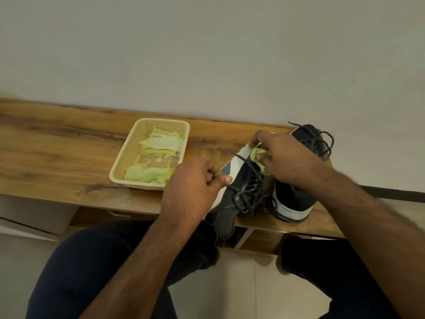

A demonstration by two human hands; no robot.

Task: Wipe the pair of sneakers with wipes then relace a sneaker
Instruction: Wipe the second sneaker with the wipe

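A wooden worktop [57,139] runs along a plain pale wall [207,54]. A cream perforated basket [124,162] sits on the worktop and contains several crumpled pale-green wipes [149,176]. Just right of the basket, a dark sneaker [243,180] with a white sole lies tilted on its side, its toe overhanging the near edge of the worktop and its black laces [250,192] loose. The left hand [193,187] grips this sneaker at the sole edge, fingers curled. The right hand [280,155] pinches a green wipe [258,157] against the heel end of the same sneaker. A second dark sneaker [296,199] stands upright just beside it, to the right, partly hidden by the right hand.
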